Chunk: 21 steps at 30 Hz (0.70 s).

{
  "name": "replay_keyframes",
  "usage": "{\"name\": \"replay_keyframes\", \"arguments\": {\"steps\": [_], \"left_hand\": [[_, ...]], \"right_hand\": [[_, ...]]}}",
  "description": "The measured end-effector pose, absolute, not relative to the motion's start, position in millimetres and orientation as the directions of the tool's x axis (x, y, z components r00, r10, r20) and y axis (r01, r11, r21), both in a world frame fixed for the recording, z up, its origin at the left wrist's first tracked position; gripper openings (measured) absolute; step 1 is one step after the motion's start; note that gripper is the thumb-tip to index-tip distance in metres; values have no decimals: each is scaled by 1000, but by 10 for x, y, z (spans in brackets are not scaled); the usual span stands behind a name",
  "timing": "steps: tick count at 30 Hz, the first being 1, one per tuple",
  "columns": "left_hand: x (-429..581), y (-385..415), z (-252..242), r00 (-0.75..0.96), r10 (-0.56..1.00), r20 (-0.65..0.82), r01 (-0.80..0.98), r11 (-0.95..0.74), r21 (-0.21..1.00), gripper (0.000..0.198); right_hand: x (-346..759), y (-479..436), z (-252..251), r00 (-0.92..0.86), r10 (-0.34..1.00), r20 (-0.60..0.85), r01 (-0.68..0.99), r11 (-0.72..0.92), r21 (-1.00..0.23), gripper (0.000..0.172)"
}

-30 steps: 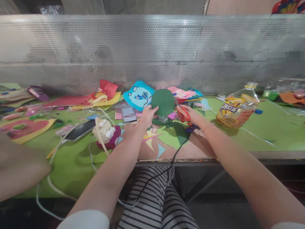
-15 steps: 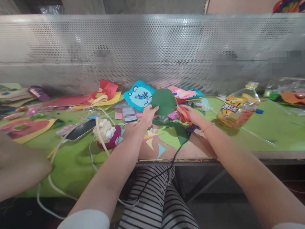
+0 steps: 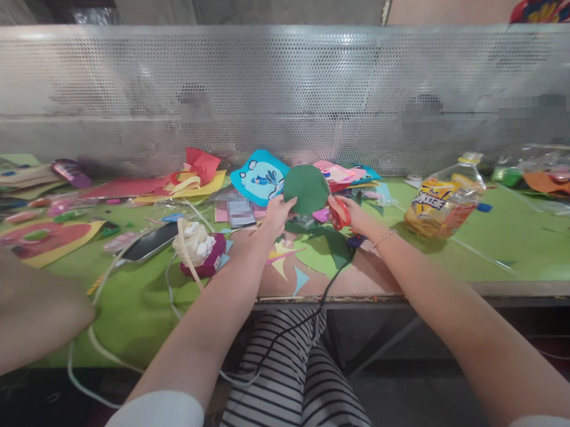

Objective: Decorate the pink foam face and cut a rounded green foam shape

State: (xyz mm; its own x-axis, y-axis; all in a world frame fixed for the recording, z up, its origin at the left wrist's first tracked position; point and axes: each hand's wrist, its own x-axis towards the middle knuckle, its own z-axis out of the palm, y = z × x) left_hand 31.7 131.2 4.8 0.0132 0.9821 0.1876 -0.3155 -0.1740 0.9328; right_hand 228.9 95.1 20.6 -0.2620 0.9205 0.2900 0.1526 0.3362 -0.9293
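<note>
My left hand (image 3: 278,214) pinches the lower left edge of a round dark green foam piece (image 3: 305,188), held upright above the table. My right hand (image 3: 351,213) is closed on red-handled scissors (image 3: 338,213) whose blades reach the right edge of the green piece. Below both hands lie green and yellow cut-off scraps (image 3: 314,250) on the pink board.
A lime green table (image 3: 510,243) is strewn with coloured foam sheets, a blue cartoon cut-out (image 3: 259,175), a phone (image 3: 151,241), a white bundle in a purple cup (image 3: 198,245) and a lying plastic bottle (image 3: 443,198). A perforated metal panel (image 3: 281,95) stands behind. Another person's arm (image 3: 31,309) rests at left.
My right hand with the scissors has shifted slightly left, closer to the green piece. The left hand and green piece stay nearly still.
</note>
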Motion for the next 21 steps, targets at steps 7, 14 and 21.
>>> {"name": "replay_keyframes", "arguments": {"steps": [7,14,21], "left_hand": [[321,1318,40,8,981,194,-321,-182,929,20],[306,1349,30,14,977,213,-335,-196,921,25],[301,1356,35,27,974,224,-311,-204,928,25]], "right_hand": [[2251,952,197,-241,920,308,150,349,-925,41],[2279,984,178,-235,924,302,154,342,-927,41],[2268,960,229,-244,930,276,96,307,-947,42]]}}
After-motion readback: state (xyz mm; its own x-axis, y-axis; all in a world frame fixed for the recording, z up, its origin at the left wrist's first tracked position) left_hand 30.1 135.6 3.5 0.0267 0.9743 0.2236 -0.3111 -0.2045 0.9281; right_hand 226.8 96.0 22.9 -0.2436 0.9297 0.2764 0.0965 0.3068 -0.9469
